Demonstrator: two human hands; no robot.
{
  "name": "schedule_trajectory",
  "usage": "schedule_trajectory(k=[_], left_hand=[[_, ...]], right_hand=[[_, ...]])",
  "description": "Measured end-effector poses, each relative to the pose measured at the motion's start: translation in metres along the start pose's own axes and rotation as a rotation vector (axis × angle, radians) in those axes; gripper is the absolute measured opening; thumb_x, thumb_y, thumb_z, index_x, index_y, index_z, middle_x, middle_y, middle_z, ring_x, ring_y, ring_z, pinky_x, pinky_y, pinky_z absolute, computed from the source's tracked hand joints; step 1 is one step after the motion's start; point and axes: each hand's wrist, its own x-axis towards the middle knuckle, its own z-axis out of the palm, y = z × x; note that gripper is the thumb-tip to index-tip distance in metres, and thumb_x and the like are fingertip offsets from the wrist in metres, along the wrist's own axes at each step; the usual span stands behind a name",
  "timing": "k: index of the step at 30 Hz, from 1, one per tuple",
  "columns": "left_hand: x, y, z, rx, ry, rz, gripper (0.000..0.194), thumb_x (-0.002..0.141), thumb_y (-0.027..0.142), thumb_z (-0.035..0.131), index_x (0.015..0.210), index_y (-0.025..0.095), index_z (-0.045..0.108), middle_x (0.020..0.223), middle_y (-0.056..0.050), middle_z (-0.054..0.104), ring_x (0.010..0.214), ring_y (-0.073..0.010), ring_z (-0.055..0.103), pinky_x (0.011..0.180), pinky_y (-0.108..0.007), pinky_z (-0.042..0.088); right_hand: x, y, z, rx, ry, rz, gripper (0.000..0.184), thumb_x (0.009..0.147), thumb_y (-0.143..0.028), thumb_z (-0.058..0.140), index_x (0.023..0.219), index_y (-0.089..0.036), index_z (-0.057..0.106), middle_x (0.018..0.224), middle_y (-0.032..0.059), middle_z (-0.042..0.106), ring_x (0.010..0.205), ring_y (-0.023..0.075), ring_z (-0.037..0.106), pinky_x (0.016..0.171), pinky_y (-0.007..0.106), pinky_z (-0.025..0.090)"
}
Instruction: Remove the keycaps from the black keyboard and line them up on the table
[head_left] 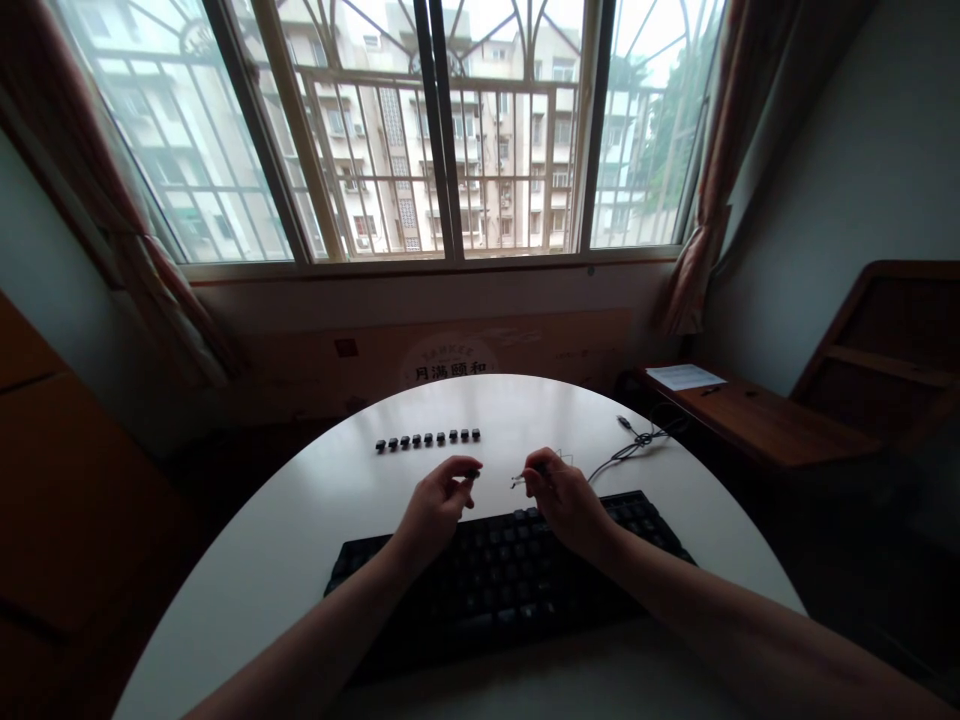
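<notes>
A black keyboard [487, 580] lies on the white round table under my forearms. Above its back edge, my left hand [435, 500] pinches a small black keycap [472, 474] between thumb and fingers. A short gap to the right, my right hand [562, 495] is closed around a thin wire keycap puller [517, 481]. Its bent tips point left toward the keycap without touching it, and fine wire shows behind the fingers. Beyond my left hand, several black keycaps [428, 440] stand in a row on the table. My hands and arms hide parts of the keyboard.
The white table [247, 590] has a curved far edge. A black cable with a USB plug [624, 424] lies loosely coiled at the back right. Past the table stands a wooden surface [795, 425] with a paper sheet [684, 376]. A barred window [450, 130] is ahead.
</notes>
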Motion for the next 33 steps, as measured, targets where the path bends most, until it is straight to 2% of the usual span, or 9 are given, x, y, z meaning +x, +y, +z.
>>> schedule_trajectory(k=[7, 14, 17, 20, 22, 27, 30, 33], left_hand=[[0.002, -0.009, 0.002, -0.012, -0.019, -0.018, 0.029, 0.081, 0.03, 0.045, 0.099, 0.016, 0.063, 0.084, -0.004, 0.061, 0.061, -0.0134, 0.055, 0.053, -0.026, 0.047], [0.0, -0.003, 0.001, 0.098, -0.087, 0.012, 0.022, 0.083, 0.033, 0.05, 0.095, 0.018, 0.061, 0.072, 0.0, 0.059, 0.059, -0.0134, 0.054, 0.056, -0.025, 0.047], [0.001, 0.003, -0.004, 0.151, -0.099, 0.065, 0.022, 0.082, 0.034, 0.056, 0.097, 0.019, 0.062, 0.078, -0.002, 0.066, 0.064, -0.0153, 0.059, 0.061, -0.028, 0.05], [0.008, 0.01, -0.018, 0.162, -0.051, 0.118, 0.028, 0.077, 0.033, 0.065, 0.1, 0.019, 0.061, 0.092, -0.006, 0.071, 0.077, -0.0196, 0.066, 0.069, -0.032, 0.054], [0.018, 0.014, -0.031, 0.162, -0.018, 0.133, 0.029, 0.075, 0.034, 0.067, 0.098, 0.019, 0.06, 0.094, -0.007, 0.072, 0.083, -0.0222, 0.068, 0.074, -0.035, 0.055], [0.066, 0.018, -0.053, 0.315, -0.089, 0.155, 0.022, 0.077, 0.034, 0.065, 0.092, 0.019, 0.066, 0.093, -0.006, 0.072, 0.091, -0.0243, 0.068, 0.082, -0.037, 0.054], [0.102, 0.01, -0.046, 0.594, -0.073, 0.201, 0.02, 0.076, 0.031, 0.066, 0.093, 0.02, 0.071, 0.101, -0.007, 0.07, 0.099, -0.0268, 0.064, 0.087, -0.039, 0.051], [0.13, -0.003, -0.023, 0.814, -0.101, 0.215, 0.018, 0.078, 0.027, 0.067, 0.094, 0.021, 0.074, 0.115, -0.009, 0.066, 0.11, -0.0274, 0.058, 0.099, -0.04, 0.044]], right_hand=[[0.0, 0.0, 0.0, -0.05, -0.009, -0.013, 0.021, 0.097, -0.04, 0.044, 0.094, -0.02, 0.051, 0.067, -0.0008, 0.059, 0.051, 0.0116, 0.051, 0.05, 0.021, 0.04], [0.001, -0.001, 0.0, -0.076, 0.001, -0.028, 0.02, 0.096, -0.039, 0.046, 0.094, -0.02, 0.053, 0.068, 0.0003, 0.061, 0.055, 0.0134, 0.055, 0.054, 0.022, 0.042], [0.001, -0.002, 0.0, -0.084, -0.012, -0.024, 0.021, 0.096, -0.04, 0.047, 0.093, -0.02, 0.053, 0.066, 0.0, 0.061, 0.056, 0.014, 0.057, 0.055, 0.022, 0.042], [0.001, -0.001, 0.001, -0.096, -0.018, -0.028, 0.022, 0.097, -0.04, 0.047, 0.093, -0.02, 0.054, 0.065, -0.0005, 0.061, 0.055, 0.0137, 0.056, 0.055, 0.023, 0.042], [0.001, -0.001, 0.001, -0.095, -0.018, -0.033, 0.021, 0.097, -0.039, 0.047, 0.093, -0.02, 0.054, 0.065, -0.0007, 0.061, 0.055, 0.0136, 0.056, 0.056, 0.023, 0.042], [0.002, -0.001, 0.001, -0.111, -0.026, -0.023, 0.022, 0.096, -0.041, 0.048, 0.092, -0.02, 0.055, 0.061, -0.0023, 0.058, 0.051, 0.0128, 0.051, 0.054, 0.023, 0.039], [0.002, -0.003, 0.0, -0.119, -0.034, -0.019, 0.022, 0.095, -0.041, 0.049, 0.091, -0.021, 0.055, 0.061, -0.0023, 0.057, 0.052, 0.0128, 0.05, 0.055, 0.023, 0.039], [0.003, -0.004, 0.0, -0.116, -0.044, -0.021, 0.021, 0.095, -0.04, 0.049, 0.091, -0.021, 0.055, 0.063, -0.0017, 0.059, 0.053, 0.0131, 0.051, 0.057, 0.024, 0.039]])
